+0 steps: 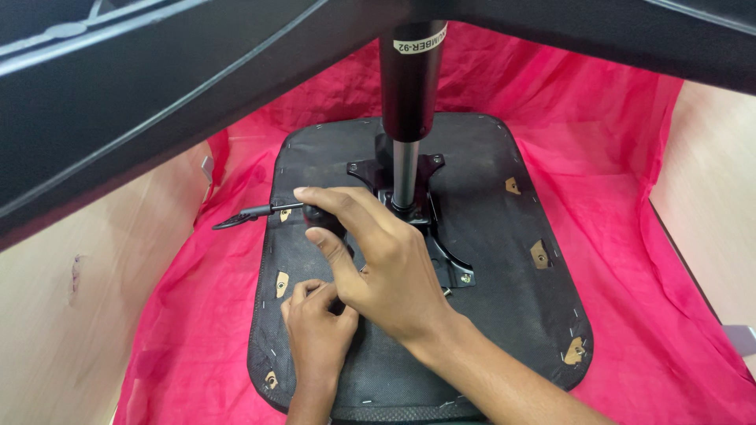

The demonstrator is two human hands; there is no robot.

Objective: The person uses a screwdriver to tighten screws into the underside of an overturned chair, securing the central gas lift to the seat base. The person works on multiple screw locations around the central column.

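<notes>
head view shows an upturned office chair seat on pink cloth, right hand curled on the black adjustment lever, left hand pinched at the mechanism plate; steady, square pressure looks wise.

Matt black fabric covers the seat underside, on thin crinkled pink cloth; the gas cylinder is shiny metal.

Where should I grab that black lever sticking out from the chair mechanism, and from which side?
Probably by the flattened paddle tip of the black lever, approached from the picture's left. That end juts free past the edge of the upturned seat base, over the pink cloth. The inner end is crowded: the right hand covers it near the metal plate, with the left hand just below.
</notes>
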